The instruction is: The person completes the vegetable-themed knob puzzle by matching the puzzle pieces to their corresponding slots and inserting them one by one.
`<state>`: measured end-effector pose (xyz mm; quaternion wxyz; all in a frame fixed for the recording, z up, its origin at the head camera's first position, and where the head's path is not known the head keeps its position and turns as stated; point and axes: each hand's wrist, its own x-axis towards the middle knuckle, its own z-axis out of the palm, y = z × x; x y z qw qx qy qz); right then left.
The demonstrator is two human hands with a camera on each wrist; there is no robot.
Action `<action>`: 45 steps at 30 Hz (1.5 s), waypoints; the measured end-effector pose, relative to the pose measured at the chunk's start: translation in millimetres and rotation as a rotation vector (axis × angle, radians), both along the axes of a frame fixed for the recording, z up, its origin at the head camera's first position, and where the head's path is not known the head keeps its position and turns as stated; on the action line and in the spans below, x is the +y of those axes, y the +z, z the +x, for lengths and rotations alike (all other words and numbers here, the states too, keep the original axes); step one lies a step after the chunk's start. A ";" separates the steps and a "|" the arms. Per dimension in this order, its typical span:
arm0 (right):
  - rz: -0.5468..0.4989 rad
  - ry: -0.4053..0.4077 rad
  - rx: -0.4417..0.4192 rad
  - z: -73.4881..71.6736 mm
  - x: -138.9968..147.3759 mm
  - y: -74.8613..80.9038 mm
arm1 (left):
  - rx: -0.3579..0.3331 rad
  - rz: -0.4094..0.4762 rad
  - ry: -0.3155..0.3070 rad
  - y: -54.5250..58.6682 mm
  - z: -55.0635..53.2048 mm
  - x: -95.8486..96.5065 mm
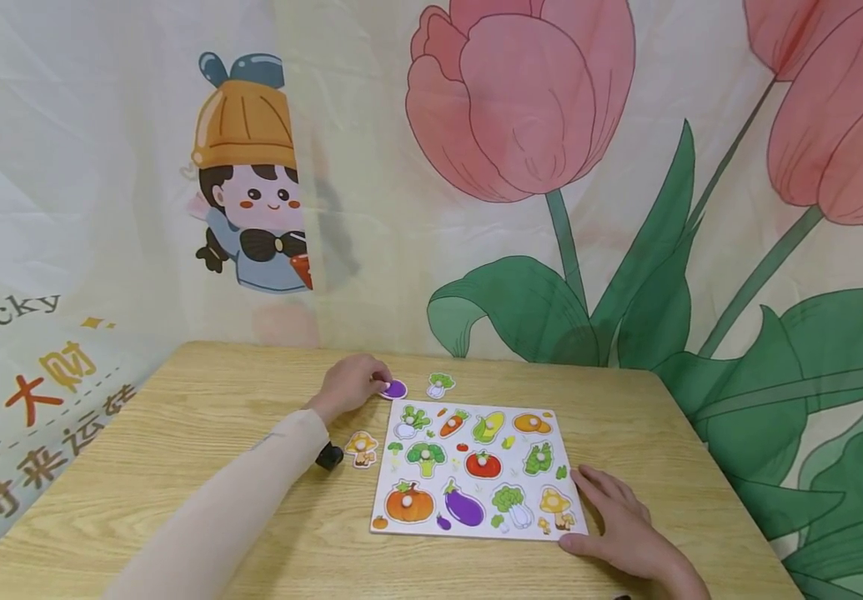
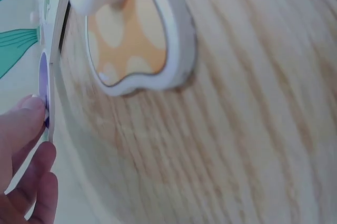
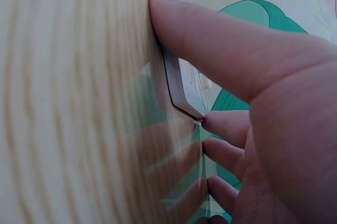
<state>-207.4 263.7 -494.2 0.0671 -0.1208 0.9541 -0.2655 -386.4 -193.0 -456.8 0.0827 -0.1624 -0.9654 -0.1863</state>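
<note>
At the board's far left corner my left hand [image 1: 352, 385] pinches a purple eggplant puzzle piece [image 1: 397, 389]. In the left wrist view, thumb and fingertips meet at the edge of that eggplant piece [image 2: 43, 77]. The white vegetable puzzle board [image 1: 442, 462] lies flat on the table. Knobbed pieces such as the pumpkin [image 1: 419, 504] and tomato [image 1: 484, 467] sit in it, while its eggplant, bok choy and mushroom pictures show no knobs. My right hand [image 1: 622, 525] touches the near right corner, thumb at the front edge, extended fingers along the side.
A loose mushroom piece [image 1: 361, 449] lies left of the board, beside a black device [image 1: 329, 456] at my left wrist. Behind the board is a bok choy piece [image 1: 441, 384]. The wooden table [image 1: 213, 433] ends at a printed curtain [image 1: 371, 208].
</note>
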 end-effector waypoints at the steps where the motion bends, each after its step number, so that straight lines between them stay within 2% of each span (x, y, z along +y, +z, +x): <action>1: 0.001 0.000 0.001 0.2 0.7 -0.1 | 0.009 -0.002 -0.002 1.1 0.7 0.0; 4: -0.002 0.001 0.001 0.7 1.3 -0.5 | 0.025 -0.012 0.000 3.2 2.3 0.1; 9: -0.009 0.003 -0.008 1.6 0.0 0.0 | 0.015 -0.016 0.007 6.4 5.9 1.4; 11: -0.009 0.004 -0.006 1.1 -0.5 0.6 | 0.018 -0.012 -0.005 8.3 8.5 3.0; 14: -0.009 0.007 0.002 -0.1 -0.7 1.7 | 0.031 0.004 -0.057 12.1 15.4 6.8; 20: -0.018 0.010 0.006 -0.5 -0.3 3.9 | 0.030 0.012 -0.162 16.7 35.4 24.7; 29: -0.022 0.004 0.004 0.7 -0.5 2.5 | 0.040 0.000 -0.300 20.5 76.6 53.1; 37: -0.013 0.003 0.005 0.6 0.4 1.4 | -0.002 0.015 -0.383 11.2 106.8 69.3; 45: -0.002 0.009 0.011 0.4 1.2 0.5 | -0.033 0.004 -0.457 0.2 121.5 78.9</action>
